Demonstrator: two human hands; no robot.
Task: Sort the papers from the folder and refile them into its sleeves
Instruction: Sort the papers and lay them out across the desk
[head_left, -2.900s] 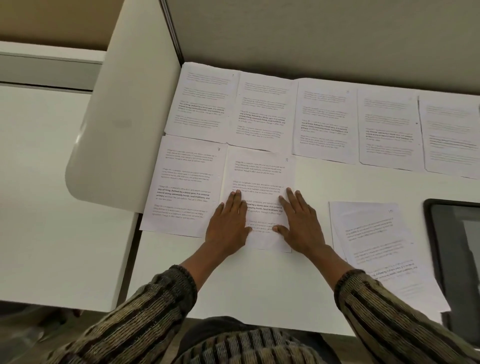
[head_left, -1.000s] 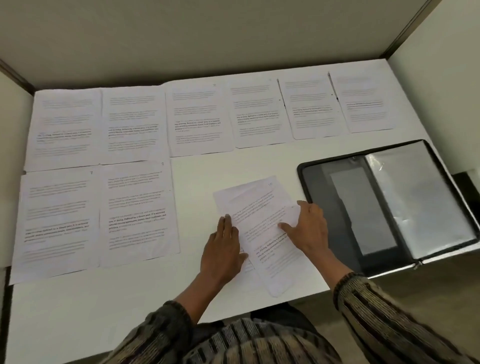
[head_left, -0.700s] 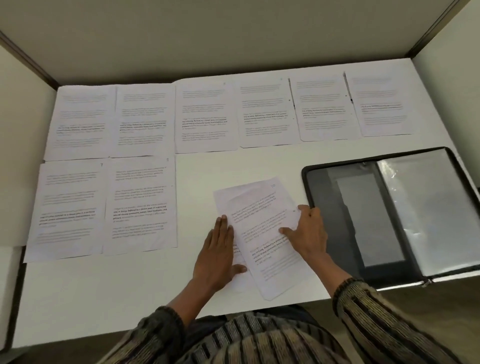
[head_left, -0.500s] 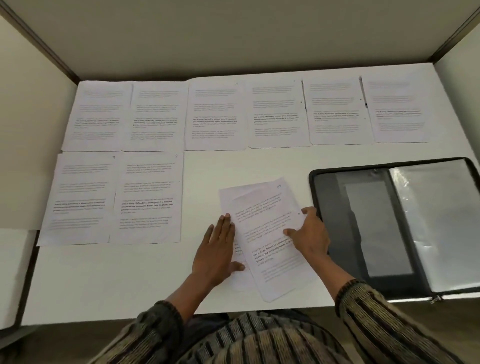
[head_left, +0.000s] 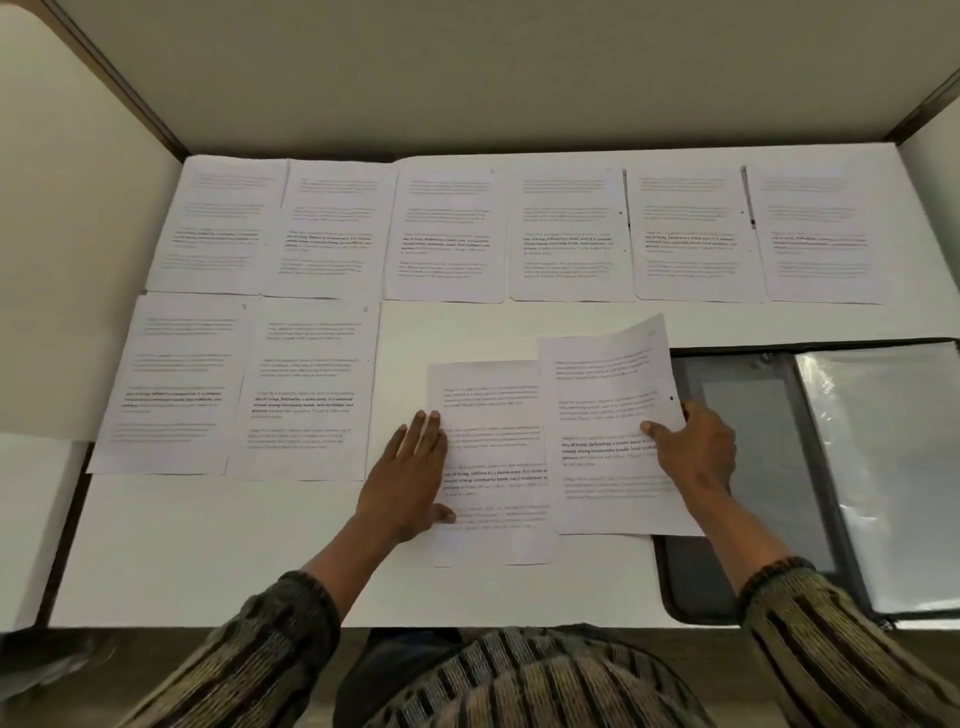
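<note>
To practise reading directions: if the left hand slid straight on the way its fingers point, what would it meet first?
Past the near sheet it presses, the left hand crosses bare table, then probably meets the back row's third sheet from the left.

The printed sheets (head_left: 447, 234) are thin, matt white paper. The lifted sheet (head_left: 602, 415) bends softly at its far corner. The desk top (head_left: 208, 545) is smooth, matt white. At the near right, the folder (head_left: 691, 582) has a dark, dull cover, and its clear plastic sleeves (head_left: 883, 467) are glossy and wrinkled. The knitted sleeves (head_left: 810, 639) are ribbed, striped cloth. The partition panel (head_left: 467, 67) looks matt.
</note>
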